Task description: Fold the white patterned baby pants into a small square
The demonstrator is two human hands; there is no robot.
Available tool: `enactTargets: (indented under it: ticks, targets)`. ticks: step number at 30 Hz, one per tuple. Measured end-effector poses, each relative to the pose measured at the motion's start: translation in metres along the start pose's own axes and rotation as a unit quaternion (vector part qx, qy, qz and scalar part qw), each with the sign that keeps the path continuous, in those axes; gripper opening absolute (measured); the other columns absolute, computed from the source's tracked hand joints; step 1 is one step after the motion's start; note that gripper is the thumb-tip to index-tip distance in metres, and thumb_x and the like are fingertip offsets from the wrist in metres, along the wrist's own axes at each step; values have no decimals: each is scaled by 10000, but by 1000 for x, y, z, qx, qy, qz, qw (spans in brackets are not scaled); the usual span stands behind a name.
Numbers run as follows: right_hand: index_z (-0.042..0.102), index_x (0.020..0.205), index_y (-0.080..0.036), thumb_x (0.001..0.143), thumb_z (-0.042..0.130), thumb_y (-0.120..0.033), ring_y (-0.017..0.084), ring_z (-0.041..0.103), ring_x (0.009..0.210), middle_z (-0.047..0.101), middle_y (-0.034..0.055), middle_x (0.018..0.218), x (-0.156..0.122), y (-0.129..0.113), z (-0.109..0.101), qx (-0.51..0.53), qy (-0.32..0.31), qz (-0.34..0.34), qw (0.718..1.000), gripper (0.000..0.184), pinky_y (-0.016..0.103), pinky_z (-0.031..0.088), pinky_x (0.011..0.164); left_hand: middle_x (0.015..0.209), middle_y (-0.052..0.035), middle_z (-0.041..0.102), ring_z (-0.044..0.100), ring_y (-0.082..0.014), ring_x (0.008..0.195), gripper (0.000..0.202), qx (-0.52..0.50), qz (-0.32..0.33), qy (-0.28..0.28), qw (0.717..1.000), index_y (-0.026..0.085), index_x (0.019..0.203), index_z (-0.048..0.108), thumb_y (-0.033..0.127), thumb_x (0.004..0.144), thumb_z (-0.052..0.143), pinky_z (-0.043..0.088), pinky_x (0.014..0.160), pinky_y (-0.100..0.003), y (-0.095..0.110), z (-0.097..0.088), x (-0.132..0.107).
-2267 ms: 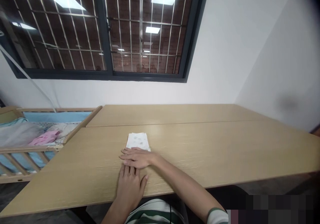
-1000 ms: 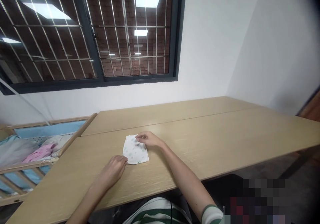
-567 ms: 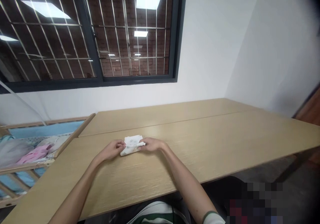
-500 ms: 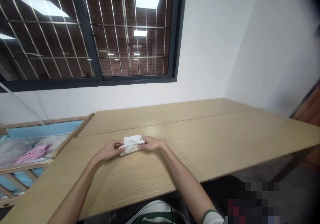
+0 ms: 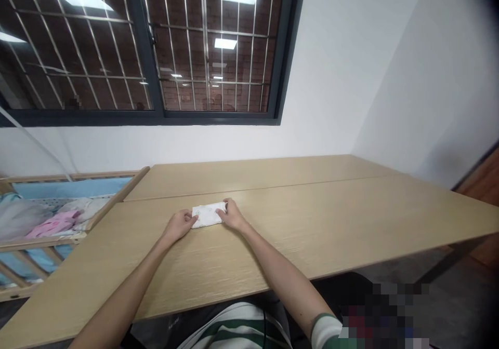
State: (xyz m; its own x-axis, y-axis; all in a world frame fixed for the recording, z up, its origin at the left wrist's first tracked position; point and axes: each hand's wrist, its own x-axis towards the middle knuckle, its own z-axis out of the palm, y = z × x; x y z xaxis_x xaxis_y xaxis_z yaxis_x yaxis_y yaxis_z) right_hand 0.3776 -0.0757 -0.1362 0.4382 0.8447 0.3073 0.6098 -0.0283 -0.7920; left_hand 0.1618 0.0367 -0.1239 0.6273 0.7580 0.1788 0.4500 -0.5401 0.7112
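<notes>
A small white cloth with faint printed marks is folded into a flat rectangle over the wooden table. My left hand pinches its left end, thumb on top and fingers curled at the edge. At the opposite end my right hand grips the cloth, with the thumb across its face and the fingers behind it. The underside of the cloth is hidden, so I cannot tell whether it rests fully on the tabletop.
Left of the table stands a wooden crib with blue lining, holding a pink cloth and pale bedding. A barred window is set in the white wall behind. The table's front edge runs close to my body.
The cloth's upper part has been folded over, turning a loose, partly open shape into a neat narrow rectangle. Both hands stay at its ends. The view has shifted slightly.
</notes>
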Motion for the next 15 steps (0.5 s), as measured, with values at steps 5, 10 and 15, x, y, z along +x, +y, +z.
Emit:
enactTargets:
  ticks: [5,10,15]
  targets:
    - [457,1274,-126,772,715,-413,232,579,1075,517,157,1259,1,2,4,-34,26,57,997,634,349,468,965,764,-58,714,650,-219,716,251,59,-29,36,997,189,763,660,436,802,637,397,609,-274,-9,8,2]
    - [406,1395,-116,900,572,-412,268,525,1227,486,193,1356,-5,-11,-2,-113,56,-41,991,600,397,417,1065,950,-106,728,678,-294,935,358,110,-18,90,990,178,1066,647,448,833,620,491,796,-356,-5,11,-5]
    - [338,1512,-85,1007,386,-356,282,340,1439,413,200,1526,-14,-35,7,-238,58,-223,944,575,446,277,1192,1542,-247,378,362,-354,1440,745,143,179,186,955,74,1522,257,536,963,427,356,1146,-523,13,29,-18]
